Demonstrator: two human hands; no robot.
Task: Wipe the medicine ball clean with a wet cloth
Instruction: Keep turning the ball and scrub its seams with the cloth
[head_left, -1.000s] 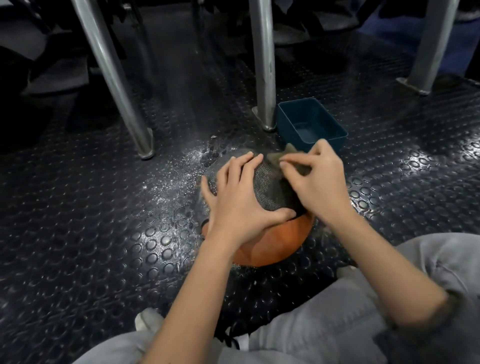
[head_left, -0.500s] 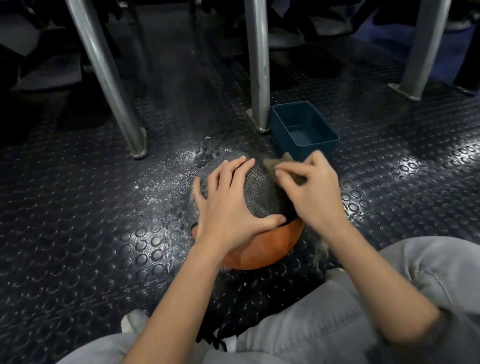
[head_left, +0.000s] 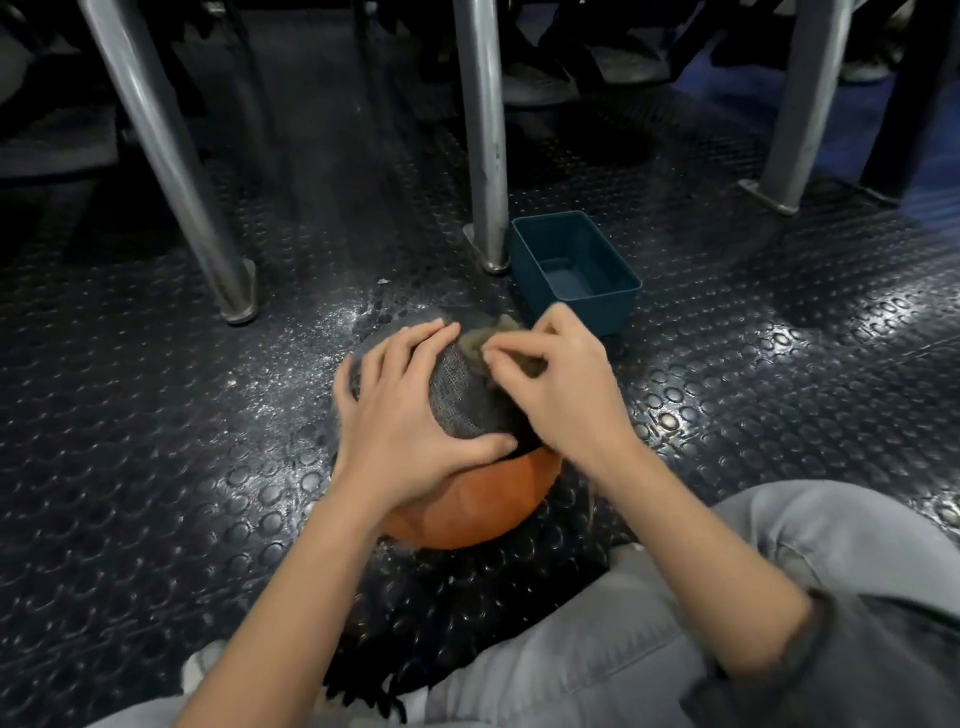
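Note:
The medicine ball (head_left: 467, 405) sits on the studded floor in front of me; its upper part is textured grey-black and its near lower part orange. My left hand (head_left: 400, 410) lies spread over the ball's left and top, fingers straight, thumb pressed along the seam. My right hand (head_left: 561, 379) pinches a small olive-grey cloth (head_left: 480, 340) and holds it against the ball's far top. Most of the cloth is hidden under the fingers.
A dark teal plastic tub (head_left: 576, 270) stands just behind the ball. Metal frame legs (head_left: 485, 156) rise beside it, with others at left (head_left: 171, 156) and right (head_left: 800, 104). White dust or wet specks (head_left: 306, 353) lie on the floor left of the ball. My grey-trousered knee (head_left: 779, 571) is at right.
My right hand with the cloth has shifted slightly left across the ball's top, toward the left hand's fingertips. The left hand stays spread on the ball. The camera view drifted a little.

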